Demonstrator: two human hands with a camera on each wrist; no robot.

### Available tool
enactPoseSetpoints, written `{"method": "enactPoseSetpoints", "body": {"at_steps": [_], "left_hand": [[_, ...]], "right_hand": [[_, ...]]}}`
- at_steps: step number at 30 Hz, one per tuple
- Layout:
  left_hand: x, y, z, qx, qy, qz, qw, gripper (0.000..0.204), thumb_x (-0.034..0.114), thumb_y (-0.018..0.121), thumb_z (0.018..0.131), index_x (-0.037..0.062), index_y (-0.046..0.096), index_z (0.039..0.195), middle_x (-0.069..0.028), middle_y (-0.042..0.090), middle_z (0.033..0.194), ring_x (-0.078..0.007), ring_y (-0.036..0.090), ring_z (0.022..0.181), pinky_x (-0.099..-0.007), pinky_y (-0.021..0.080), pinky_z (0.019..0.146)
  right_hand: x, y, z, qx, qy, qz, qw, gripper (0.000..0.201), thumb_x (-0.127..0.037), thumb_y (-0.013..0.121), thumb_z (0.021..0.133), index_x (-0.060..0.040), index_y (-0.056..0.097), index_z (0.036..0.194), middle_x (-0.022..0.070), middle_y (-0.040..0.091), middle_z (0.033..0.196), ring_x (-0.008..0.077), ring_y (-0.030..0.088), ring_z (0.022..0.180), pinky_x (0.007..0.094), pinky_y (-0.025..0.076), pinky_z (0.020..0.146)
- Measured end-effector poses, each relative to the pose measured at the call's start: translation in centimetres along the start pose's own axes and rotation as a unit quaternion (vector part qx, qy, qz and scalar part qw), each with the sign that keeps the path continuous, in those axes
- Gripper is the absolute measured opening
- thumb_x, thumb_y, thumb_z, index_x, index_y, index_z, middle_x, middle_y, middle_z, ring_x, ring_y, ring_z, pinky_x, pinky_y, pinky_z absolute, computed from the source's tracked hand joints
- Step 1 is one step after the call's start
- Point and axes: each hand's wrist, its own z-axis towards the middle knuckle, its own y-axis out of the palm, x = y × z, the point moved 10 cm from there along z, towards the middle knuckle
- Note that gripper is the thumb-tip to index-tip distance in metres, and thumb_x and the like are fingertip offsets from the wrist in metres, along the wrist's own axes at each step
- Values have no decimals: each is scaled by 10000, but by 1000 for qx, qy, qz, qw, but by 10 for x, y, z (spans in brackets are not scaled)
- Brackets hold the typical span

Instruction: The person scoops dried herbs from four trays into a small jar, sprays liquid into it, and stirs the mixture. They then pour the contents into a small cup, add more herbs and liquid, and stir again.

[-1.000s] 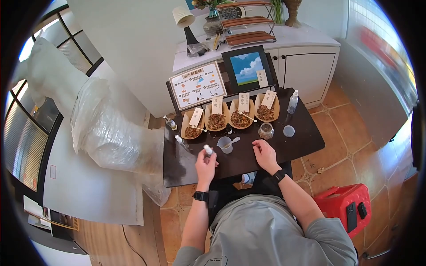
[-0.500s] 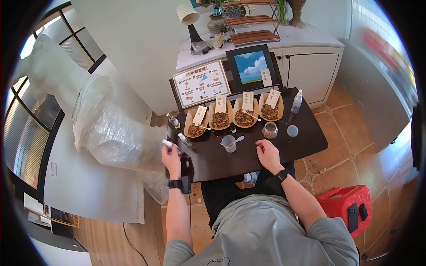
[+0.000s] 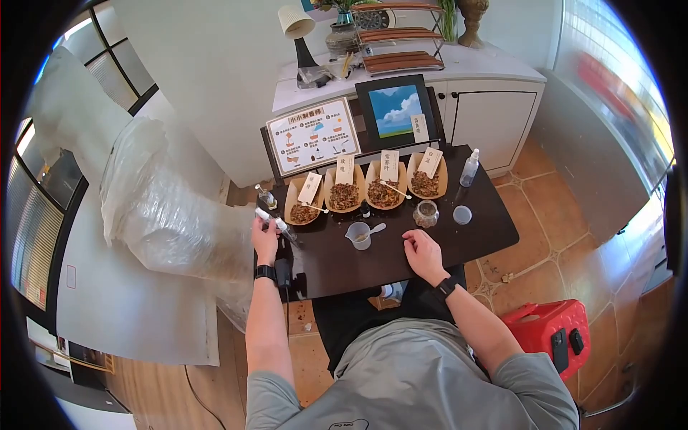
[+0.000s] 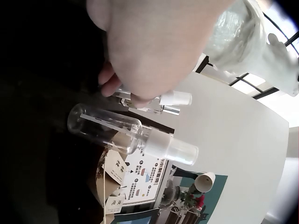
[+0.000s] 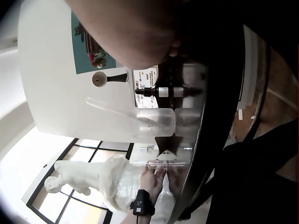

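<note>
At the table's left end, the left hand (image 3: 264, 244) grips a small clear spray bottle with a white cap (image 3: 263, 214). A second clear spray bottle (image 3: 284, 228) stands just right of it, large and upright in the left wrist view (image 4: 107, 128). There the fingers curl round the gripped bottle, its white top (image 4: 175, 98) showing past them. Behind stands a small glass bottle (image 3: 266, 198). The right hand (image 3: 424, 254) rests loosely curled on the table's front part, nearest a plastic measuring cup (image 3: 359, 240) with a white spoon (image 3: 376, 229); whatever lies under its palm is hidden.
Four paper trays of dried bits, one at the left (image 3: 296, 190), line the dark table (image 3: 473, 240). A glass jar (image 3: 426, 214), a round lid (image 3: 462, 215), a dark dropper bottle (image 3: 365, 209) and another spray bottle (image 3: 470, 169) stand about. An instruction sheet (image 3: 313, 136) leans behind.
The left hand has carried its spray bottle leftward and slightly away from the body, to beside the standing one. The right hand stays in place on the table.
</note>
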Motion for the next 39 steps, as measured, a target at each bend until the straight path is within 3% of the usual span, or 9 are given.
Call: {"method": "enactPoseSetpoints", "body": {"at_steps": [4,9,13,19,21,26,29,34,39], "left_hand": [[-14,3,7,-31,-41,13,999,411,83,685,1008,-13,539,1380,-114,725,1163,-127,689,726,-284,565,646],[-7,2,6,-27,-52,14,998,552,52,673,998,-12,435,1491,-147,694,1267,-142,705,733,-275,557,611],[-5,1,4,-23,-61,14,998,572,32,680,983,-21,427,1493,-160,686,1282,-155,712,740,-280,571,622],[-3,-10,-11,-25,-32,-2,999,668,-8,721,918,4,415,1511,-183,588,1448,-182,728,827,-317,606,710],[-4,-28,-24,33,-17,17,999,677,-6,724,910,5,410,1510,-187,571,1456,-198,726,862,-326,611,745],[1,-49,-87,68,-47,-12,997,488,7,643,973,0,460,1425,-166,590,1370,-169,693,830,-300,576,667],[13,-32,-128,28,-41,-59,997,330,19,635,993,7,548,1311,-98,669,1126,-129,666,679,-253,520,570],[52,20,-161,-92,-17,-27,995,241,31,633,1009,12,598,1246,-88,711,1057,-103,646,625,-250,502,534],[70,67,-158,-149,-29,-89,984,230,53,627,1022,18,598,1247,-94,717,1065,-102,636,613,-243,484,508]], "right_hand": [[0,1,1,14,-13,-7,1000,128,-41,690,915,-53,706,1041,98,699,898,246,703,752,357,565,689],[-1,0,0,13,-15,1,1000,125,-44,686,918,-57,701,1041,106,703,914,274,708,777,373,570,698],[0,1,0,5,-7,-6,1000,120,-47,680,918,-57,696,1036,114,705,934,301,710,794,391,576,709],[0,1,0,9,-7,-4,1000,121,-47,678,918,-61,699,1036,113,705,937,302,707,778,392,574,702],[-1,0,-1,7,-2,-2,1000,119,-49,677,919,-64,700,1036,113,706,946,308,707,782,394,574,704],[-2,-2,-1,22,-21,-9,999,112,-56,669,928,-72,708,1032,115,707,977,328,706,797,406,574,717],[-6,-4,-2,19,-24,-13,999,108,-58,659,934,-76,713,1026,115,706,986,343,705,825,414,574,731],[-10,-6,-3,40,-56,-10,998,115,-58,646,945,-90,735,1010,108,700,965,347,704,870,422,577,752],[-10,-10,-3,49,-62,28,996,129,-77,660,966,-92,749,1058,103,706,981,341,709,911,413,578,776]]}}
